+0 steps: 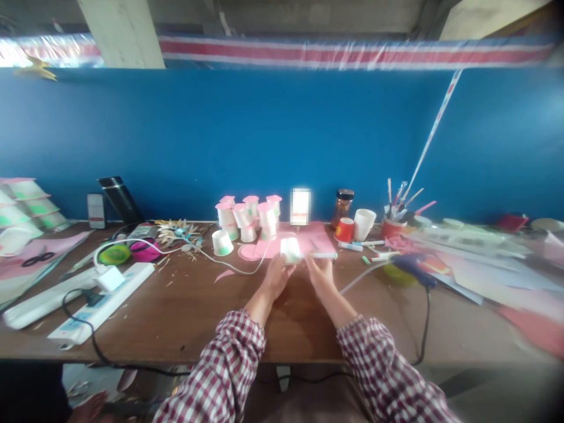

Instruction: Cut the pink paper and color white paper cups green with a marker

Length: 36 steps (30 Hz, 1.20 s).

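My left hand [278, 272] is closed round a small white paper cup [290, 249] with green print, held just above the brown table [229, 317]. My right hand [321, 269] is closed on a white marker pen [324, 255] that points left toward the cup. Both arms wear a red and white checked shirt. A pink paper sheet [315, 238] lies right behind the hands. Several cups topped with pink paper [249, 216] stand stacked behind it, and one loose cup [221, 242] sits upside down to their left.
A white power strip [103, 299] with cables lies at the left, beside scissors [39, 258] and stacked cups [26, 205]. A blue glue gun [414, 267], red cup [345, 230], white cup [363, 224], jar [342, 205], brush pot [393, 226] and loose papers [484, 258] fill the right. Blue wall behind.
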Each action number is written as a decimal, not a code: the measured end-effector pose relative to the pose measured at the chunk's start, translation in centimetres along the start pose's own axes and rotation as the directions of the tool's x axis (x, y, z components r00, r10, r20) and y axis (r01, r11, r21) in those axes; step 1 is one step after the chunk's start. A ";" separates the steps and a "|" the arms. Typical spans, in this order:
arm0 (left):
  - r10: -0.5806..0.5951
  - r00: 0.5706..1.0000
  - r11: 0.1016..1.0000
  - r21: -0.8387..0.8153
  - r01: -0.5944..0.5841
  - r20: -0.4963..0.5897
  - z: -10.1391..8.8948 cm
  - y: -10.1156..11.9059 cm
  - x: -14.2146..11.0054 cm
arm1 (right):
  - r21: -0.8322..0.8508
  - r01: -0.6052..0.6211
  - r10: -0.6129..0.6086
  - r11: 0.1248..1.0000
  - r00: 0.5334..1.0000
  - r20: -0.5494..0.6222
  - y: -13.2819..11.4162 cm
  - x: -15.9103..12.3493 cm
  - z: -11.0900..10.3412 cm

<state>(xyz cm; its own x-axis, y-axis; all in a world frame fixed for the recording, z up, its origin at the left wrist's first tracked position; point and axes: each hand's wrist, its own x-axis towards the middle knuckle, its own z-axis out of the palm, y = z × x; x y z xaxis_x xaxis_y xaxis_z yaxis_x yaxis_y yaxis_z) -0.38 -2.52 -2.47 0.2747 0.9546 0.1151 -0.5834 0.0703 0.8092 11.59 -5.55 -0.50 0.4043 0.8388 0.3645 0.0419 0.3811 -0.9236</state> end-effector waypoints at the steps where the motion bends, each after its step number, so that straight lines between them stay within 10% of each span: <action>1: -0.001 1.000 1.000 0.003 0.001 -0.002 0.0 0.0 0.0 | 0.000 0.000 0.000 1.000 1.000 -0.002 0.0 0.0 0.0; 36: -0.004 1.000 0.997 0.072 0.005 -0.022 0.1 -0.2 0.0 | -0.088 0.038 -0.038 0.995 0.999 0.000 0.3 0.1 -0.2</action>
<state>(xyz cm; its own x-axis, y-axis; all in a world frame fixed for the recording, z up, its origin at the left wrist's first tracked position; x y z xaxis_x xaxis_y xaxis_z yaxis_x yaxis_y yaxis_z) -0.16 -2.54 -2.62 0.2603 0.9604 0.0996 -0.5250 0.0542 0.8494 11.81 -5.45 -0.80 0.4022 0.8240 0.3991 0.1374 0.3766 -0.9161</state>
